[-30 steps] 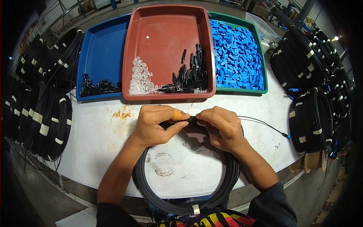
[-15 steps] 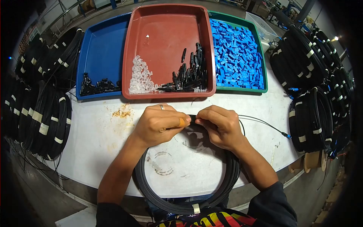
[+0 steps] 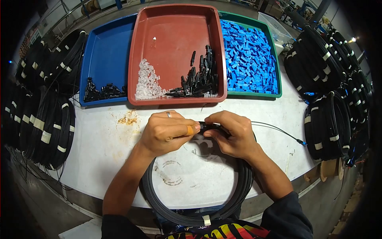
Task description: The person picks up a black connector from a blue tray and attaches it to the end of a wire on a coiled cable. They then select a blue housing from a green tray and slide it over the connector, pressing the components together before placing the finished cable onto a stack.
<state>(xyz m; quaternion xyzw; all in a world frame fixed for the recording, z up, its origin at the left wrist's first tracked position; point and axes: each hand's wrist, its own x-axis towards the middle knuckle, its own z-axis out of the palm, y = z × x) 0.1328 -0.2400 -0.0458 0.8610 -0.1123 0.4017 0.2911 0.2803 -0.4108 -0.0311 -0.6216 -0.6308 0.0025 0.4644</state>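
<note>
My left hand point(image 3: 169, 132), with a ring and an orange-tan band on its fingers, pinches a small black piece point(image 3: 203, 126) at the top of a cable coil. Close beside it, my right hand point(image 3: 232, 133) holds black cable between its bent fingers and thumb, which stand slightly apart. The fingers hide much of the piece, so its exact kind cannot be made out. Below both hands the black cable coil point(image 3: 247, 179) reaches over the table's near edge, with a pale tape band point(image 3: 206, 220) on it. A thin cable runs right to a blue-tipped connector point(image 3: 303, 142).
Behind the hands stand a blue tray point(image 3: 107, 47) with black parts, a red tray point(image 3: 175, 32) with clear and black pieces, and a green tray point(image 3: 278, 79) full of blue clips. Taped cable coils flank the white table point(image 3: 99, 159) on the left point(image 3: 43, 123) and right point(image 3: 328, 123).
My right thumb and index finger have moved apart a little, showing more black cable between them. My left hand keeps its pinch in nearly the same place.
</note>
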